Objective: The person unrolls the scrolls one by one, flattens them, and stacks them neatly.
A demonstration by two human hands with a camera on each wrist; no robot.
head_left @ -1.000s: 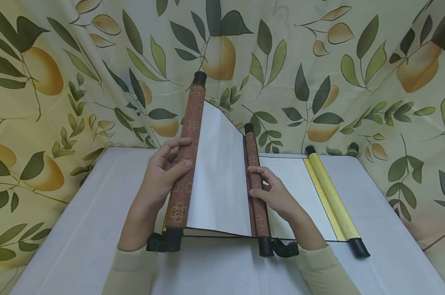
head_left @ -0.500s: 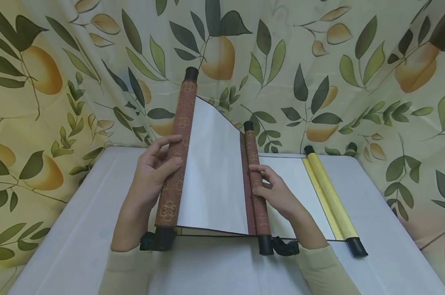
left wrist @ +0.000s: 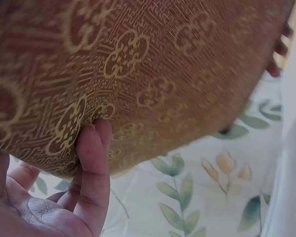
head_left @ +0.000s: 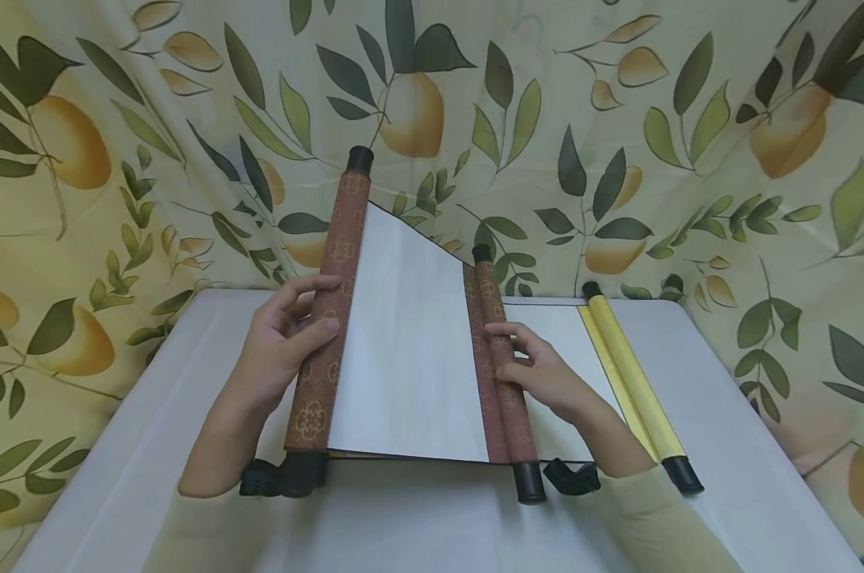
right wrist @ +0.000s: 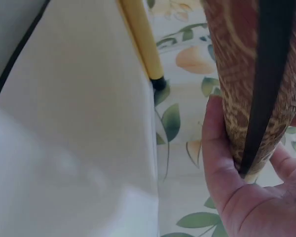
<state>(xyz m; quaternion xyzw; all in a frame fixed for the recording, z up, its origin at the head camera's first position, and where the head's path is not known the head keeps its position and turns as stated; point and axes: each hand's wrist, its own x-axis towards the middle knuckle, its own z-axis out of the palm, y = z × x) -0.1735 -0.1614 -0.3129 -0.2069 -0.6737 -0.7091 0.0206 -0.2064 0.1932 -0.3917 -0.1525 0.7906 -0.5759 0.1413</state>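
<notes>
A reddish-brown hanging scroll with gold flower patterns is held partly unrolled above the table, its white sheet (head_left: pixel 410 342) stretched between two rolls. My left hand (head_left: pixel 278 342) grips the thicker left roll (head_left: pixel 339 263), thumb in front; the left wrist view shows fingertips (left wrist: pixel 93 143) against the patterned cloth. On the other side, my right hand (head_left: pixel 539 366) holds the thinner right roll (head_left: pixel 507 414) between thumb and fingers. Both rolls have black end caps and lean, tops away from me. Behind it lies a yellow-edged scroll (head_left: pixel 636 374), its left part hidden by the brown one.
The table has a white cover (head_left: pixel 432 533). A curtain (head_left: pixel 618 103) printed with fruit and leaves hangs directly behind its far edge. Black wrist bands (head_left: pixel 574 476) sit close to the lower roll caps.
My left hand has carried the left roll to the left, away from the right roll, so the white sheet shows wider. The right hand keeps its grip, and the head view has shifted slightly.
</notes>
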